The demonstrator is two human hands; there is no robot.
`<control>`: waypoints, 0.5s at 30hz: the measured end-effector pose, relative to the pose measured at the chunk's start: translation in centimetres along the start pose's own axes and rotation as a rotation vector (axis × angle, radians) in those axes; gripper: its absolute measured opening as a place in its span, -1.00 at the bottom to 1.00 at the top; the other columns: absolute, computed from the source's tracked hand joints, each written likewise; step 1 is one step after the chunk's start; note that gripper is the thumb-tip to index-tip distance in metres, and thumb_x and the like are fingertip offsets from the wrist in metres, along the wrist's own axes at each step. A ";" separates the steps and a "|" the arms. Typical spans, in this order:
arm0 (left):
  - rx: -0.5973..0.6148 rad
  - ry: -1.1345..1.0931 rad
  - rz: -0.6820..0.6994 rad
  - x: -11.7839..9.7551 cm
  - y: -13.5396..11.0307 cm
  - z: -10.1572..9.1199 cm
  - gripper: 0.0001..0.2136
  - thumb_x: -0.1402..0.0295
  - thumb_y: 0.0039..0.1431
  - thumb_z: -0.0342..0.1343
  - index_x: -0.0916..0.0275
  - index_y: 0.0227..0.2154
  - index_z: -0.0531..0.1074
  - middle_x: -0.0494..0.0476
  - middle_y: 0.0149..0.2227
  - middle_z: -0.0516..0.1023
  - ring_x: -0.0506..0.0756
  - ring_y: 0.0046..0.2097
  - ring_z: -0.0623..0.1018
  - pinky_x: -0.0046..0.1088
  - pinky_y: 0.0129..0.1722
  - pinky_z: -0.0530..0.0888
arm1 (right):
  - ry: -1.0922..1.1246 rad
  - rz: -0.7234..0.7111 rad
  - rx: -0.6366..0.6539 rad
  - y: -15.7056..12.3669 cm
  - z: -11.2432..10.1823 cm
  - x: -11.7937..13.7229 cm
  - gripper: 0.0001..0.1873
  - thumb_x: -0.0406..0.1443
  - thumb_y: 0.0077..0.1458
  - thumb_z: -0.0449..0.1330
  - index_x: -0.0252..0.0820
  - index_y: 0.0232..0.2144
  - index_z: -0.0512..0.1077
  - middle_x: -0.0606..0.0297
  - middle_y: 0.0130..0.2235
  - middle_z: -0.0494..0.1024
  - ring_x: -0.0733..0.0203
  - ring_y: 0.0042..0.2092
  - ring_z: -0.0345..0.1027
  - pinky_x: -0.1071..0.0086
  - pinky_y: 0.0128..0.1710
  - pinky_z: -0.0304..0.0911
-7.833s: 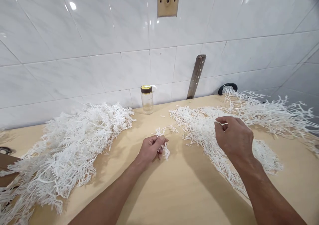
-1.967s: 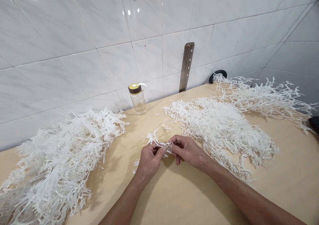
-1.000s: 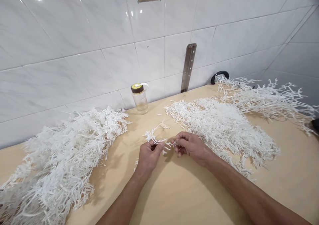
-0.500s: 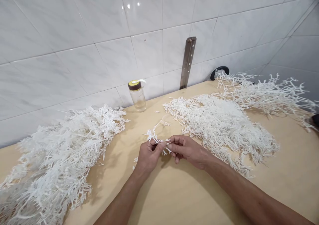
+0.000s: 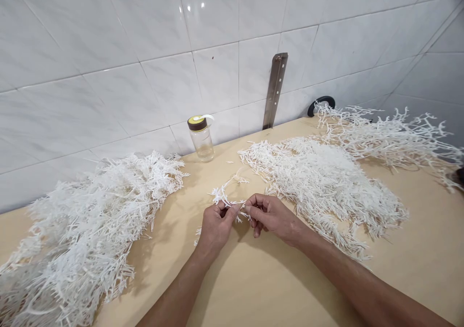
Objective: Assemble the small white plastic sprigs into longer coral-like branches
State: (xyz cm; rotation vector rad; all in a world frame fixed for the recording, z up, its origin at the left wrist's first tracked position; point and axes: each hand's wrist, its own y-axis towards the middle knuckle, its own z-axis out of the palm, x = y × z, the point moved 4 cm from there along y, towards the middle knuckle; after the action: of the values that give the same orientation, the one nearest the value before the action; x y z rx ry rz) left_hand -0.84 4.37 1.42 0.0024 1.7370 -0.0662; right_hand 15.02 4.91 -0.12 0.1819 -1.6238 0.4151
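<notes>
Pulling unevenly could snap the white sprig [image 5: 219, 193], whose branches look slender from where I stand. It is held above the bench [image 5: 286, 286], between the left pile [image 5: 97, 225] and right pile [image 5: 326, 177]. Left hand [image 5: 216, 226]: tight thumb-and-forefinger grip on the sprig. Right hand [image 5: 267, 217]: matching pinch at its tip. Forearms [image 5: 174, 288] converge.

We are looking at a workspace in a tiled room, though from so tight a view we cannot tell whether home or small workshop. The wall [image 5: 108, 42] has a glossy marbled finish, and white sprigs [image 5: 319, 177] lie in loose heaps on a wood-toned table [image 5: 290, 288], where a capped bottle [image 5: 203, 146] stands.
</notes>
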 end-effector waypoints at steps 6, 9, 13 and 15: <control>-0.019 0.105 0.064 -0.3 -0.3 0.5 -0.74 0.17 0.07 0.16 0.27 -0.55 0.41 -0.03 -0.60 0.31 -0.02 -0.53 0.27 -0.51 -0.52 0.22 | -0.633 -0.280 -0.318 -0.1 0.5 1.2 -0.89 -0.35 0.12 0.09 -0.16 -0.46 0.31 0.34 -0.48 0.43 0.27 -0.50 0.33 0.40 -0.48 0.18; -0.063 0.150 0.098 -0.1 -0.5 0.5 -0.76 0.18 0.08 0.16 0.26 -0.53 0.42 -0.03 -0.60 0.32 -0.01 -0.53 0.29 -0.52 -0.52 0.24 | -0.883 -0.322 -0.429 0.2 -0.1 1.6 -0.86 -0.45 0.06 0.07 -0.16 -0.49 0.28 0.26 -0.44 0.44 0.22 -0.41 0.32 0.38 -0.42 0.16; -0.087 0.143 0.128 0.4 -0.5 0.3 -0.71 0.12 0.11 0.17 0.28 -0.50 0.46 -0.01 -0.57 0.34 -0.02 -0.49 0.31 -0.54 -0.50 0.25 | -0.838 -0.121 -0.517 0.1 -3.6 2.2 -0.87 -0.44 0.05 0.08 -0.16 -0.49 0.31 0.32 -0.49 0.45 0.24 -0.49 0.35 0.42 -0.49 0.16; -0.065 0.106 0.106 0.5 -0.4 0.3 -0.68 0.09 0.10 0.18 0.29 -0.50 0.48 -0.02 -0.57 0.33 -0.03 -0.50 0.30 -0.54 -0.50 0.24 | -0.684 -0.058 -0.498 -0.3 -5.2 2.7 -0.89 -0.35 0.12 0.08 -0.15 -0.43 0.38 0.38 -0.48 0.49 0.33 -0.62 0.33 0.44 -0.56 0.17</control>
State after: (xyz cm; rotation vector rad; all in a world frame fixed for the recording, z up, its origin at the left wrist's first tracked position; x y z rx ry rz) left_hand -0.61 3.94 0.84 0.0512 1.8409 0.0698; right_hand 19.69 6.91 2.88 -0.0161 -2.3311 -0.1314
